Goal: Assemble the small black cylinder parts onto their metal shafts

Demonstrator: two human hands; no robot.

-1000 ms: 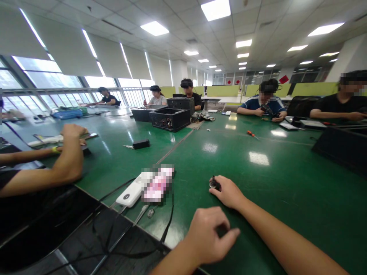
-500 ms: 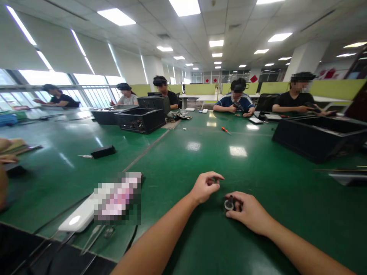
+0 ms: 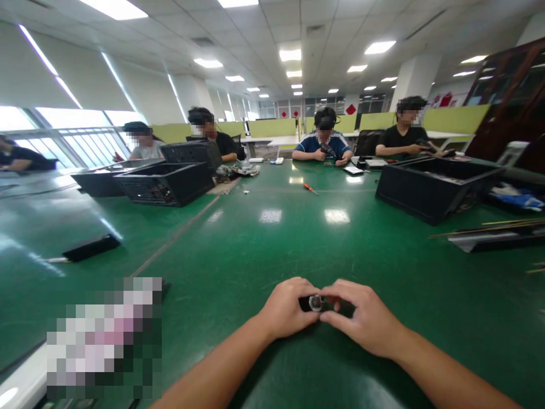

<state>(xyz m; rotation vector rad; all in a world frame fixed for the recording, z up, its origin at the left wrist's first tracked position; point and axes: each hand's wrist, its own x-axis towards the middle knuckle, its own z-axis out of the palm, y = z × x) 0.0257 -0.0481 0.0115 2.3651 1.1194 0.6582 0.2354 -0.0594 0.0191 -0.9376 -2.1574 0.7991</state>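
Observation:
A small round part (image 3: 316,302), dark with a pale metal ring, is between my two hands, low over the green table (image 3: 238,250). My left hand (image 3: 281,311) curls round its left side, with thumb and fingers closed on it. From the right, the thumb and fingertips of my right hand (image 3: 366,318) meet at the same part. My fingers cover much of it, so its exact kind cannot be made out.
Open black computer cases stand at left (image 3: 170,190) and right (image 3: 419,196). An orange screwdriver (image 3: 310,188) lies ahead. At left are a black box (image 3: 91,247) and a white device (image 3: 23,378) beside a blurred-out item. Several co-workers sit around the table.
My left hand has moved to the round part and closed on it; before, it was apart and held nothing. My right hand has brought the part toward it. The view has swung right.

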